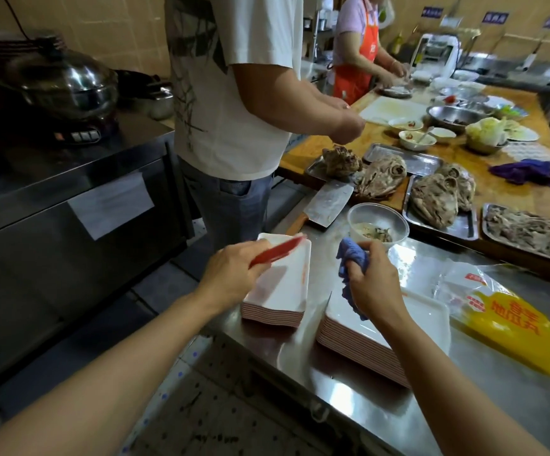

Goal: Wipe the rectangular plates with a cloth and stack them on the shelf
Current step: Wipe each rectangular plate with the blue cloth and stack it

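On the steel desk point(349, 383) at the near edge sit two stacks of white rectangular plates with red undersides: the left stack point(276, 291), and just beside it the right stack point(365, 337), partly hidden under the right forearm. Over the left stack the left hand point(230, 274) grips a single plate point(278, 250), tilted on edge so that mostly its red rim shows; motion blur makes it hard to say whether its lower edge touches the stack. The right hand point(374, 281) is clenched around a bunched blue cloth point(349, 261), held above the right stack and apart from the lifted plate. Judging by this, the wiping step is in hand: one plate is up, the cloth is ready but not yet on it. The next move calls for bringing cloth and plate together, rubbing both faces, then carrying the plate to the shelf, which is not in view. Nearby lie a yellow bag point(513, 330), a clear bowl point(378, 223) and a cleaver point(327, 205).
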Demonstrator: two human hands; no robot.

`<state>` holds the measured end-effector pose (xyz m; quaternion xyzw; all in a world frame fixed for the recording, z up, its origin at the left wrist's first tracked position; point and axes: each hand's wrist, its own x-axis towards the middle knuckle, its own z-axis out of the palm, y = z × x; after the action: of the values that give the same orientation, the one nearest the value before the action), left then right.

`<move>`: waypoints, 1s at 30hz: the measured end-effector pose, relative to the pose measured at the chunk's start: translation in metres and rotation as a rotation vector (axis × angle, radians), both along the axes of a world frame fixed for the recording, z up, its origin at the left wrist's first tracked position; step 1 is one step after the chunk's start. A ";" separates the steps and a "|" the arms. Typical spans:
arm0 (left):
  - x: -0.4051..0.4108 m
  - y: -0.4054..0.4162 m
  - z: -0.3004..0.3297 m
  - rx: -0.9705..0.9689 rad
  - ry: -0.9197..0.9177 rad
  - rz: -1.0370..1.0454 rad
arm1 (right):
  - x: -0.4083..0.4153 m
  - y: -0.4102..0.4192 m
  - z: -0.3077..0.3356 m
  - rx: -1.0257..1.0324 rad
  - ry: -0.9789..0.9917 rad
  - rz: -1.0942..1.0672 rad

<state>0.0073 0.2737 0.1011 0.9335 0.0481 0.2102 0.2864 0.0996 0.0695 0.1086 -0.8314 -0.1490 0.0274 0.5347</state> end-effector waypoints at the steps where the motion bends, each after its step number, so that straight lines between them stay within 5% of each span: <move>1: 0.002 -0.002 -0.007 0.122 0.005 -0.014 | -0.001 -0.002 0.000 0.009 0.029 0.001; 5: 0.006 -0.008 -0.035 0.405 0.126 -0.063 | -0.004 -0.013 -0.004 0.027 0.110 -0.015; 12: -0.003 -0.013 -0.062 0.512 0.102 -0.212 | -0.001 -0.028 -0.013 0.058 0.141 -0.082; 30: 0.033 0.007 -0.126 0.400 0.508 -0.200 | 0.006 -0.041 -0.029 0.043 0.075 -0.171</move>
<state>0.0403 0.2804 -0.0248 0.9939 -0.0163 -0.0530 0.0956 0.1058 0.0288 0.0792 -0.8277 -0.0580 0.0097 0.5581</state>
